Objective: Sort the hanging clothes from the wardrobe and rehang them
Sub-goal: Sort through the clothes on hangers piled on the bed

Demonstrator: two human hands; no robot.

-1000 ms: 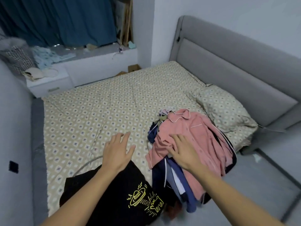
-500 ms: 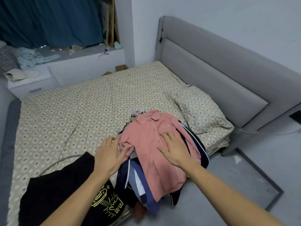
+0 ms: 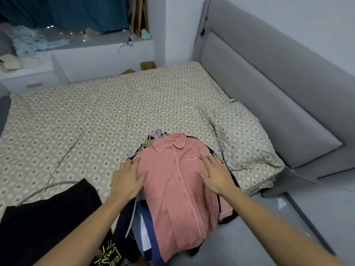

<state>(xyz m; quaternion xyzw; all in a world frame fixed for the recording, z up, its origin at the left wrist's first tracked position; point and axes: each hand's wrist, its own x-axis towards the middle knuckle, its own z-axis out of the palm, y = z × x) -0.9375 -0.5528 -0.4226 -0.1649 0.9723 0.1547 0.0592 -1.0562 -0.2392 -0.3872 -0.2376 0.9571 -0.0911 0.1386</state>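
— Where are the clothes now?

— In a heap on the bed [image 3: 107,120], at about five o'clock on the mattress, hanging over its near edge. A pink shirt [image 3: 178,181] lies on top, buttoned front up, collar pointing to twelve o'clock. Under it I can see navy and blue garments [image 3: 142,223] spilling out at seven o'clock.

— And the hands?

— Both flat on the pink shirt, fingers straight and spread, gripping nothing. The left hand [image 3: 128,180] presses the shirt's side at nine o'clock; the right hand [image 3: 216,176] presses at three o'clock, just below the chest pocket.

— Any hangers?

— A cluster of pale hanger hooks [image 3: 157,132] pokes out just above the collar — still inside the garments, it seems. Another wire hanger [image 3: 55,175] lies bare on the sheet, off at nine o'clock from the heap.

— Anything else on the bed?

— A black T-shirt [image 3: 48,217] with a yellow print at seven o'clock, apart from the pile, and a patterned pillow [image 3: 242,139] at three o'clock against the grey headboard [image 3: 269,77].
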